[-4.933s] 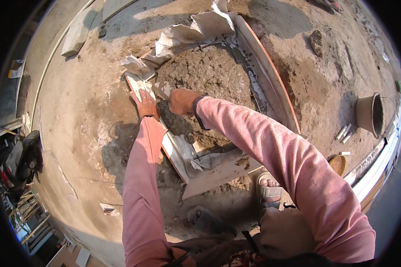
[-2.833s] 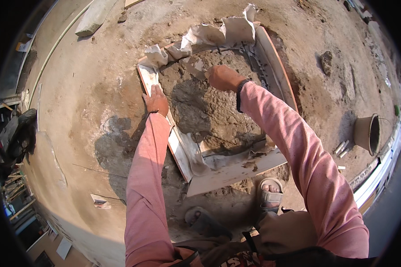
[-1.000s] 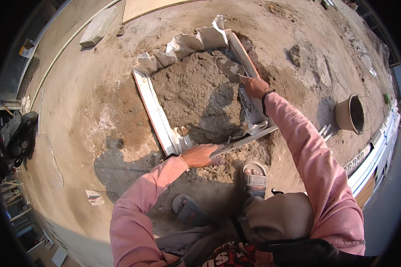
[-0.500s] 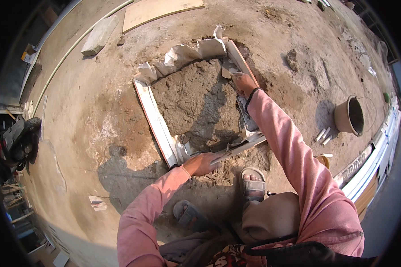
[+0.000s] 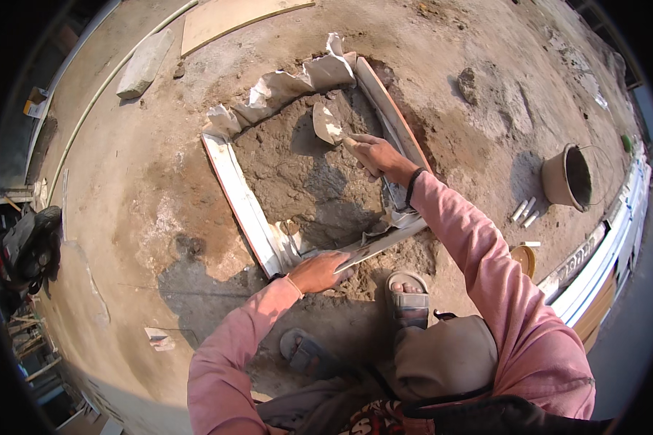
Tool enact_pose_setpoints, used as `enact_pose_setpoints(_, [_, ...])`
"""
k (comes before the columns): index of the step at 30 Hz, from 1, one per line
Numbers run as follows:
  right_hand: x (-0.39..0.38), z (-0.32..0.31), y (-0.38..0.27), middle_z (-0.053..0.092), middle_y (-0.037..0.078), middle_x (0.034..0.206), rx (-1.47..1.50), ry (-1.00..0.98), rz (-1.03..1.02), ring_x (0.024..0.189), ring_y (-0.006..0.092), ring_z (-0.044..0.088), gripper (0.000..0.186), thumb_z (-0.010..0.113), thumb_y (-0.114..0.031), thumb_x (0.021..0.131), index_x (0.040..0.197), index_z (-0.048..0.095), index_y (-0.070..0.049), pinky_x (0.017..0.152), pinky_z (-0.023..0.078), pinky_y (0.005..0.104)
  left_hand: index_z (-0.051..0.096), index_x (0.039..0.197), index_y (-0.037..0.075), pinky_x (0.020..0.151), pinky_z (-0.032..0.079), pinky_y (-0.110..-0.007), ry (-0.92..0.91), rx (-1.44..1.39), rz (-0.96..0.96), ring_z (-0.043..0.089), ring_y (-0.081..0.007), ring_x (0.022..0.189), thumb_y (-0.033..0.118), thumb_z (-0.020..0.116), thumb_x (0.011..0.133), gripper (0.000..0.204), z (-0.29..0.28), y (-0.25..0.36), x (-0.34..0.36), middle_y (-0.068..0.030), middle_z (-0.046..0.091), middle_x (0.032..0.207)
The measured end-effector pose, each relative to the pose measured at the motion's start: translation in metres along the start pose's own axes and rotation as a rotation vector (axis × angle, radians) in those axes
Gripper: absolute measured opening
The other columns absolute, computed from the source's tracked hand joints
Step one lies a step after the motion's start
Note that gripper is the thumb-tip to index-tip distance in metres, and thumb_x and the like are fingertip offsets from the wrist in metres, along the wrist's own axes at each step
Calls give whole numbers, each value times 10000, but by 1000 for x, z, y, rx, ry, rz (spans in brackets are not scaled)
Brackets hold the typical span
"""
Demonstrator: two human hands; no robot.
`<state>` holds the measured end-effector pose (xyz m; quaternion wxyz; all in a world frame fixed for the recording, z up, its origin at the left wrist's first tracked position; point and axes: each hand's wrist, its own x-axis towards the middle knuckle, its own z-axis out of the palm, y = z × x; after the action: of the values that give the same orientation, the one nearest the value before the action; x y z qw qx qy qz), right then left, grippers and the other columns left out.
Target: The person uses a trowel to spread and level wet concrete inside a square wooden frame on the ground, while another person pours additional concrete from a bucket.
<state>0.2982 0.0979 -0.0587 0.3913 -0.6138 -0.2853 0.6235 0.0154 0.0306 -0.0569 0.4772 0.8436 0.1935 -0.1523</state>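
Note:
A square wooden form (image 5: 231, 194) on the ground is filled with wet grey-brown concrete (image 5: 276, 163). A crumpled whitish liner sheet (image 5: 286, 87) stands up along its far edge. My right hand (image 5: 384, 158) is closed round the wooden handle of a trowel (image 5: 326, 122), whose blade is over the far part of the concrete, with pale light on its face. My left hand (image 5: 321, 272) is closed on the near edge of the form by its left corner; its fingertips are partly hidden.
To the right stand a bucket (image 5: 559, 177) and, beside it, short white sticks (image 5: 522, 210). A yellowish round container (image 5: 522, 261) lies by my right arm. At the far left are a stone slab (image 5: 145, 67), a board (image 5: 232, 22) and a hose (image 5: 98, 101). My sandalled feet are close to the form.
The trowel has come away from the far right corner of the form and moved left over the concrete, raised in my right hand. My left hand stays at the near edge.

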Motion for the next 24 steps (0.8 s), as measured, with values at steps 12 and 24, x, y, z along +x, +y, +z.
enact_pose_setpoints(12, [4,13,-5,629,166,749,-471,287,-229,601,241,630,457,515,-224,875,1296,465,-53,514,491,368,423,1308,8,991,373,-416,-34,14,-46,459,-357,1188,422,429,938,555,-1,-5,-6,-214,483,1286])
enact_pose_setpoints(24, [78,-31,-55,651,210,986,-1338,330,-163,943,353,636,291,459,-167,798,962,657,-29,776,515,428,359,1383,86,1042,326,-403,-67,-35,-34,405,-328,1256,452,388,938,578,-5,5,1,-162,409,1384])
